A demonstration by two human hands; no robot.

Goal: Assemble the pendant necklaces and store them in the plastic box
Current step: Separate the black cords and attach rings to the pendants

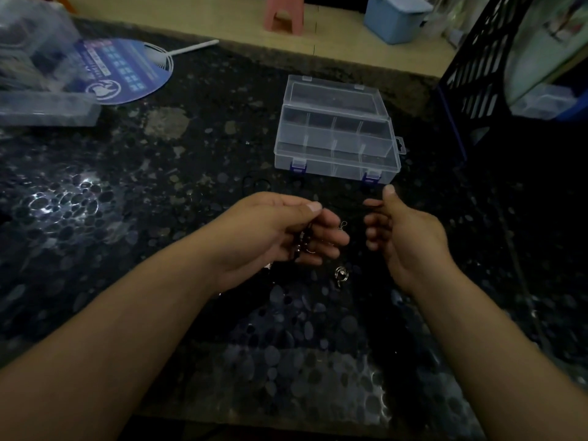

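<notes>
Above the dark bench (95, 186), the left hand (273, 233) curls round a beaded strand (302, 241) — details murky; the right hand (401, 230) hangs loosely curled, holding nothing discernible. Just beyond sits the plastic box (337, 154), lid open.

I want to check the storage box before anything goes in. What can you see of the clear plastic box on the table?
The clear plastic box looks like transparent hard plastic. It sits flat on the dark speckled table, beyond both hands, which do not touch it. Its hinged lid is open and laid back on the far side. The base is split by thin dividers into several compartments, which look empty. Two blue latches sit on the near edge, and a hang tab juts from the right side.
</notes>
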